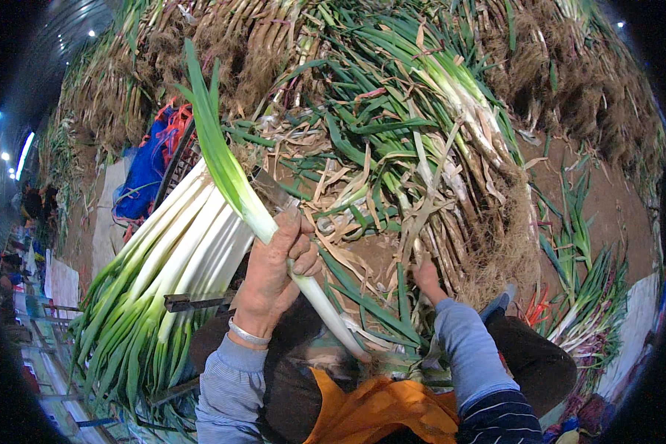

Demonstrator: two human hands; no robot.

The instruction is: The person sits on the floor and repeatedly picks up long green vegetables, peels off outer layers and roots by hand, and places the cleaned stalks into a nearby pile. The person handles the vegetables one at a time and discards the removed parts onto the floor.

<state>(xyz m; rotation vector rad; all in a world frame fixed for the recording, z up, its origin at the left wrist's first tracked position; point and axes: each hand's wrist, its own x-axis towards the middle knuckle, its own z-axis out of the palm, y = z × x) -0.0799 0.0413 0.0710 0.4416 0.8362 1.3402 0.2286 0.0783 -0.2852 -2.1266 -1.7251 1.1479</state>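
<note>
In the head view, my left hand point(280, 266) is closed around a peeled green onion stalk point(324, 308), its green leaves up and its root end pointing down to the right. A metal blade point(272, 186) shows just above that hand. Beside it on the left, a stack of cleaned green onions point(186, 227) with white stems lies on a metal rack point(194, 303). My right hand point(426, 277) reaches to the lower edge of a pile of uncleaned green onions point(449, 183) with brown roots, its fingers partly hidden at a stalk; whether it grips one is unclear.
Rows of rooted onions point(560, 72) stand along the back. Blue netting point(144, 172) lies at the left behind the rack. Stripped leaves point(361, 272) litter the soil before me. A small bunch of thin onions point(594, 316) lies at the right, near red strings point(535, 311).
</note>
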